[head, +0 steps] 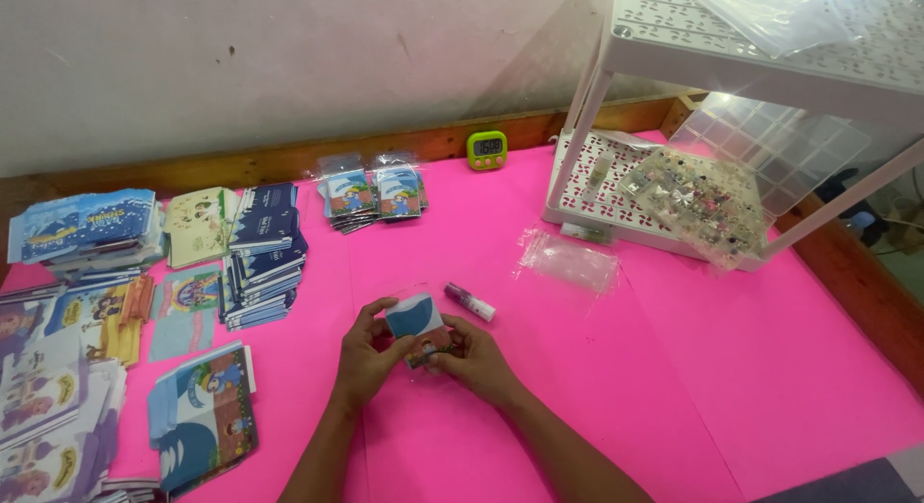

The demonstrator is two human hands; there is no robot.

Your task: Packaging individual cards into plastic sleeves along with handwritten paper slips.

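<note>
Pinching small printed card point(420, 330) — left hand point(364, 357) | right hand point(474, 361) — between both fingertips

card stacks point(144, 301) left, rack point(674, 176) right, timer point(487, 149) behind small tube point(470, 302)

Two bare forearms and two hands in shot
The left hand point(364, 357) and right hand point(474, 361) show no rings, no watch, no gloves; both forearms run bare down to the bottom edge, no sleeve or cuff showing anywhere, fingers slim, nails short and plain
</note>
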